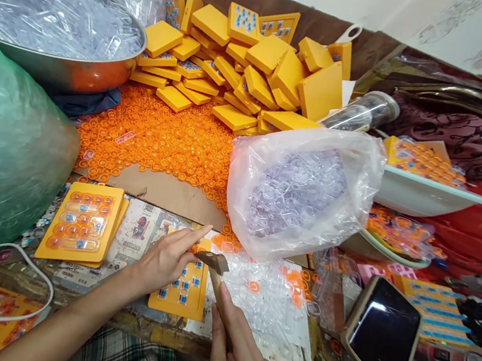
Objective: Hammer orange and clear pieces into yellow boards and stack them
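My left hand [167, 261] rests on a yellow plastic tray [184, 294] with small blue pieces in its cells, fingers stretched out, the forefinger pointing over the tray's top edge. My right hand [233, 348] is closed round the wooden handle of a small hammer [213, 263], whose metal head hangs just above the tray beside the left fingertips. Clear plastic pieces [266, 305] and a few orange rings lie right of the tray.
A filled yellow tray [81, 223] lies left. Behind are loose orange rings [162, 137], a stack of yellow trays [243, 62], a metal bowl [67, 66] and a bag of clear pieces [299, 191]. A phone [383, 335] is at right, a green bag [3, 149] at left.
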A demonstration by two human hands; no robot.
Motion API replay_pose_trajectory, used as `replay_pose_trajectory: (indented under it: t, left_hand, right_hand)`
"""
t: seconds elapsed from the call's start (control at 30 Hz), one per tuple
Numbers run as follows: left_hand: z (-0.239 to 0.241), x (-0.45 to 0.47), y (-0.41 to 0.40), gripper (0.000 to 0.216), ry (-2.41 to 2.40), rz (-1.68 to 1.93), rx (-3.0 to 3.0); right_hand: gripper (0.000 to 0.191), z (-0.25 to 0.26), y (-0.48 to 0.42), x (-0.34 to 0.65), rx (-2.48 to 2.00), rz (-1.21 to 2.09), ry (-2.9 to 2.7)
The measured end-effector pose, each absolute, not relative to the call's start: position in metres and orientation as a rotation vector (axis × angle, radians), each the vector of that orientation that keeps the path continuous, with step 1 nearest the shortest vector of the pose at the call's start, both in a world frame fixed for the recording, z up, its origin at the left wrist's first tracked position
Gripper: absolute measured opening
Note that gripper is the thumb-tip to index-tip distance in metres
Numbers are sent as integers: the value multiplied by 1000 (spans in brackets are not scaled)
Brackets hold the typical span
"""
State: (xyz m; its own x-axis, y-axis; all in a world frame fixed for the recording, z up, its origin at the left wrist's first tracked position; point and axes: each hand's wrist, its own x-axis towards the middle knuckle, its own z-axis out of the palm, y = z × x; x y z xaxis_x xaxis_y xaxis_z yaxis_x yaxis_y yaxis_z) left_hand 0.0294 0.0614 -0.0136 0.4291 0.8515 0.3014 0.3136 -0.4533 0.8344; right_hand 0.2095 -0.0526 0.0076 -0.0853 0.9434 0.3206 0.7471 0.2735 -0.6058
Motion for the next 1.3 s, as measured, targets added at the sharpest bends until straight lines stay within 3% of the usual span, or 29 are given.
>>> replay_pose_trajectory:
  t: [0.43,0.7,1.03,1.17,1.3]
  left_hand:
    - [-14,34,53,68,1196,1044,1813]
    - [-11,35,53,61,1232,1045,1725]
    - [-4,25,64,75,1229,915,1628]
    - [3,25,111,34,1570,1068,1716]
    - [2,32,161,21,1773,1051,1785]
  right_hand:
    - [57,12,-47,209,-1567,440,-1917]
    - [63,25,-44,209,-1493,386,-1905]
    - [57,18,-44,212,-1541,442,-1835]
    - [58,22,-40,212,-1522,311,-1640]
    - [54,21,-38,212,-1572,247,-1582]
